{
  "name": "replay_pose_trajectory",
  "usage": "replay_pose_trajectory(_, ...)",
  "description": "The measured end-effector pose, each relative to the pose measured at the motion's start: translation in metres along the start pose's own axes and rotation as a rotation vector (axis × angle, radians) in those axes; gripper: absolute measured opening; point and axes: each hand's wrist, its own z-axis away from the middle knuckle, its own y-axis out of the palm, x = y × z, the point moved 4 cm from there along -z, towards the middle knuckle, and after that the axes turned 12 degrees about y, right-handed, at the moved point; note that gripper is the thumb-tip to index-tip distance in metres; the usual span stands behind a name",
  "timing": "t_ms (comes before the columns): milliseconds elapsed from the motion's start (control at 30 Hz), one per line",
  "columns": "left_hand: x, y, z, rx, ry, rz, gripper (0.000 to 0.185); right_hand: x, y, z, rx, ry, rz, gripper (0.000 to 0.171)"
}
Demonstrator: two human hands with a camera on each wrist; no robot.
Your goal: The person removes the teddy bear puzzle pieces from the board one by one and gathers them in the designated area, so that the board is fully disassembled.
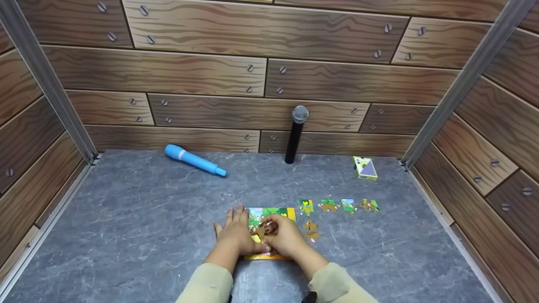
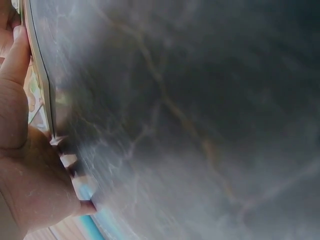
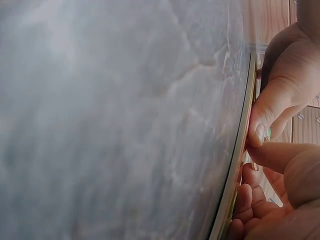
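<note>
A colourful jigsaw board (image 1: 291, 213) with an orange border lies flat on the table. My left hand (image 1: 236, 231) rests along its left side, fingers spread and straight, the thumb lying over the lower part of the board. Over the board's middle, my right hand (image 1: 284, 235) pinches a brown puzzle piece (image 1: 260, 231); the hands cover much of the picture. In the right wrist view, the left thumb (image 3: 265, 120) presses at the board's edge (image 3: 235, 165) and touches a right fingertip. The left wrist view has the left hand (image 2: 30, 185) beside the board's edge.
Brown pieces (image 1: 311, 230) lie right of the board. A row of loose pieces (image 1: 329, 205) runs behind them. Farther back are a blue microphone-shaped object (image 1: 193, 160), an upright black microphone (image 1: 294, 136) and a small box (image 1: 365, 168). Wood-patterned walls (image 1: 202, 75) enclose the table.
</note>
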Motion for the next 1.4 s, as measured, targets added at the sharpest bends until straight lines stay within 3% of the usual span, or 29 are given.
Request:
replay_pose_trajectory(533, 0.002, 0.004, -0.004, -0.038, 0.025, -0.021, 0.134, -0.002, 0.000, -0.002, 0.006, -0.032, -0.035, 0.047)
replay_pose_trajectory(900, -0.003, -0.002, 0.001, -0.034, 0.024, -0.011, 0.133, -0.002, 0.001, -0.004, -0.011, -0.033, -0.001, 0.048)
replay_pose_trajectory(1400, 0.003, 0.005, -0.003, -0.013, 0.001, -0.013, 0.135, 0.000, -0.011, -0.001, -0.028, -0.054, 0.002, 0.043)
